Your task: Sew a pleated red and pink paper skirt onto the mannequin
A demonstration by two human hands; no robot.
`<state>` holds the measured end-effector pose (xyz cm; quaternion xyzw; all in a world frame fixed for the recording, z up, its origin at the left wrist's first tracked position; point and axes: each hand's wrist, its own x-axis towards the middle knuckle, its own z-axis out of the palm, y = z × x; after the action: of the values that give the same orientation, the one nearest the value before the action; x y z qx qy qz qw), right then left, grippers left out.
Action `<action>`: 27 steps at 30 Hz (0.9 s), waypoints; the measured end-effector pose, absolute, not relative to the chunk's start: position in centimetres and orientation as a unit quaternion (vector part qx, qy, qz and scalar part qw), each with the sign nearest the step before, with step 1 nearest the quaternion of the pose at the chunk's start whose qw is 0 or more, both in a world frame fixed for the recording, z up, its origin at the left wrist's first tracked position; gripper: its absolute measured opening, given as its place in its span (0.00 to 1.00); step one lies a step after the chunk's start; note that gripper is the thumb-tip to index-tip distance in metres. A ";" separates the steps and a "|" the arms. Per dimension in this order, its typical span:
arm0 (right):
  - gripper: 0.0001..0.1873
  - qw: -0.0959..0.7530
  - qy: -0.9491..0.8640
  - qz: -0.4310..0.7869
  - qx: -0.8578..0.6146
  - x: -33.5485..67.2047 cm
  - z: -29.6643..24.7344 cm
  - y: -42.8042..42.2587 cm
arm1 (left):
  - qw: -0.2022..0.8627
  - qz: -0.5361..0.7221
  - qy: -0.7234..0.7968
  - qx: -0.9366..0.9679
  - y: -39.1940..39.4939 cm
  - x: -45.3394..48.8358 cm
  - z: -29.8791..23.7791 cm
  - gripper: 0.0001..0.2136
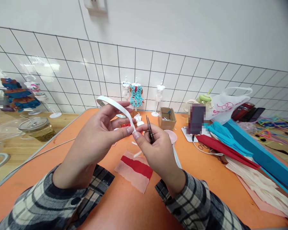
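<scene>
Orange desk [195,175] carries pink-and-red cloth [134,167] at six o'clock, beyond which fingers of the left hand [99,131] grip a white tape roll [115,103] at ten, its curved strip pinched by the right hand [159,145], also gripping a dark pointed tool [150,131], with tiled wall [144,59] at twelve.

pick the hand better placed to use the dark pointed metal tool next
Probably the right hand: it holds the dark pointed metal tool, while the left hand holds the narrow white tape roll.

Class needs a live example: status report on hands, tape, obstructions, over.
Left hand holding white tape roll. Right hand holding dark snips. Red-and-pink cloth below; nothing seen blocking the hands.
</scene>
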<state>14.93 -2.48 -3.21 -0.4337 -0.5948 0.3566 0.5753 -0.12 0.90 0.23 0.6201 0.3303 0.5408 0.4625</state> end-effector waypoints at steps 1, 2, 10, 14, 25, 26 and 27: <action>0.08 0.575 -0.596 0.354 -0.435 15.0 -3.2 -2.5 | 0.462 0.543 0.329 0.620 0.9 -0.1 0.2 0.24; 0.08 0.573 -0.598 0.349 -0.438 15.0 -3.1 -2.5 | 0.460 0.543 0.330 0.620 0.9 -0.1 0.2 0.24; 0.08 0.541 -0.639 0.278 -0.471 15.9 -3.0 -2.0 | 0.456 0.532 0.343 0.626 0.9 -0.4 0.2 0.27; 0.10 0.546 -0.642 0.197 -0.501 16.5 -3.3 -1.3 | 0.466 0.515 0.346 0.631 0.8 -0.5 0.1 0.27; 0.25 0.456 -0.678 0.368 -0.443 16.6 -2.8 -3.1 | 0.412 0.538 0.379 0.630 1.2 -0.6 0.2 0.29; 0.25 0.435 -0.688 0.368 -0.449 16.6 -2.8 -3.2 | 0.403 0.540 0.383 0.632 1.1 -0.5 0.3 0.29; 0.25 0.422 -0.695 0.364 -0.454 16.5 -2.8 -3.3 | 0.397 0.541 0.384 0.634 1.0 -0.5 0.3 0.28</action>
<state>16.52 -3.33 -2.79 -0.4535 -0.6954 0.3639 0.4223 -0.46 1.01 0.31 0.6344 0.3843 0.5408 0.3967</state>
